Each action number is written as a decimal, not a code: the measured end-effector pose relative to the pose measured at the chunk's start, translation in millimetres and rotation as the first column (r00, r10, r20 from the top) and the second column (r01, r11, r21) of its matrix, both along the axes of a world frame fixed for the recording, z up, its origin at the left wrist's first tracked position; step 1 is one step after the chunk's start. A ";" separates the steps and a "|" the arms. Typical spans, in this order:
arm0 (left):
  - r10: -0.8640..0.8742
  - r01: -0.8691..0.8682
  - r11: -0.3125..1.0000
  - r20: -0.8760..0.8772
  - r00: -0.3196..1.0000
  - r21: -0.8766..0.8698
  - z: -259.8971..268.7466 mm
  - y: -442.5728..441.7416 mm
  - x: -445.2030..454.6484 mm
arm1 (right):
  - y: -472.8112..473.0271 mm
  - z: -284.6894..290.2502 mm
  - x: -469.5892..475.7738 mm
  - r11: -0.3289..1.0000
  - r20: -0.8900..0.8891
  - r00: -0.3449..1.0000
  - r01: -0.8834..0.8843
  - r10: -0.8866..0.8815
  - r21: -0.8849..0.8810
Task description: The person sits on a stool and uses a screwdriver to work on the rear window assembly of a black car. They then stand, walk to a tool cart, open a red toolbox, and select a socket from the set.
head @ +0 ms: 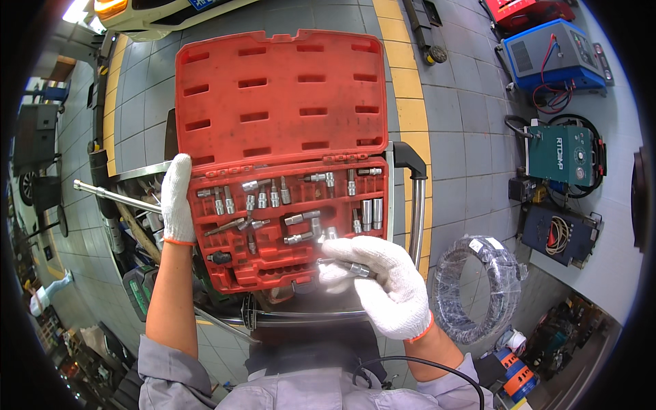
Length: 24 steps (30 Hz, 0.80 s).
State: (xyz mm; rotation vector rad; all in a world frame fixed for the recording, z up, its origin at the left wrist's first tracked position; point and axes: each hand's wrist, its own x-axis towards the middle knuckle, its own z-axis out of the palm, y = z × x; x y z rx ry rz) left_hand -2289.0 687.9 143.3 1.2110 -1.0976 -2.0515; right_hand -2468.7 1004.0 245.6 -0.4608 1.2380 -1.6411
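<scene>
An open red plastic socket case point(282, 110) lies before me, its lid folded back away from me. My left hand point(178, 202), in a white knit glove, grips the case's left edge; its fingertips are hidden. Loose bit sockets point(275, 196) and other sockets lie in the tray, some askew across the moulded slots. Two long chrome sockets point(372, 214) stand side by side at the right. My right hand point(384, 282), gloved too, holds a small chrome bit socket point(359, 269) between thumb and fingers over the tray's front right corner.
The case rests on a metal-framed cart with a tubular handle point(417, 220). A long chrome bar point(118, 197) juts out left. Plastic-wrapped coiled hose point(446, 292) lies on the floor at right, below a green welding machine point(558, 154). A car's bumper point(148, 23) is at upper left.
</scene>
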 end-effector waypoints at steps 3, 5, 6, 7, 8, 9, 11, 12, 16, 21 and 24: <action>-0.014 0.014 0.999 0.019 1.000 -0.033 -0.2 -0.2 0.7 | -1.0 -1.8 2.5 1.000 0.031 0.999 0.015 -0.014 -0.027; -0.007 0.008 0.999 0.024 1.000 -0.036 -0.8 -0.4 0.4 | -1.1 -2.1 4.1 0.995 0.073 0.996 0.050 -0.044 -0.081; -0.010 0.010 1.000 -0.004 1.000 -0.006 -1.0 -0.6 0.2 | -0.6 -1.8 4.7 0.998 0.073 0.996 0.049 -0.046 -0.040; -0.002 0.003 0.999 0.027 1.000 -0.038 -1.2 -0.7 0.1 | 0.3 -1.2 5.7 0.997 0.085 0.994 0.067 -0.065 -0.028; -0.001 0.002 0.999 0.029 1.000 -0.039 -1.3 -0.8 0.0 | 1.7 -0.7 6.8 0.997 0.116 0.990 0.080 -0.079 -0.011; -0.005 0.005 1.000 0.004 1.000 -0.010 -1.4 -0.9 0.0 | 4.5 -0.3 6.1 0.999 0.082 0.996 0.028 -0.032 0.040; -0.002 0.003 0.999 0.028 1.000 -0.036 -1.4 -0.9 0.3 | 12.4 -0.8 3.4 0.985 0.063 0.995 -0.085 0.076 0.152; -0.013 0.013 1.000 -0.009 1.000 -0.005 -1.4 -0.9 0.6 | 15.0 -2.2 8.4 0.977 0.091 0.996 -0.031 0.012 0.212; -0.006 0.007 1.000 0.029 1.000 -0.031 -0.9 -0.7 1.4 | 28.7 -19.1 10.4 0.999 0.077 0.997 -0.015 0.012 0.050; -0.001 0.001 1.000 -0.010 1.000 0.012 -0.1 -0.8 -0.2 | 38.0 -28.8 8.2 0.969 0.145 0.984 0.062 -0.099 0.241; 0.004 -0.004 1.000 -0.014 1.000 -0.004 -0.7 -0.4 -0.4 | 31.2 -29.4 1.6 0.929 0.162 0.954 0.193 -0.254 0.317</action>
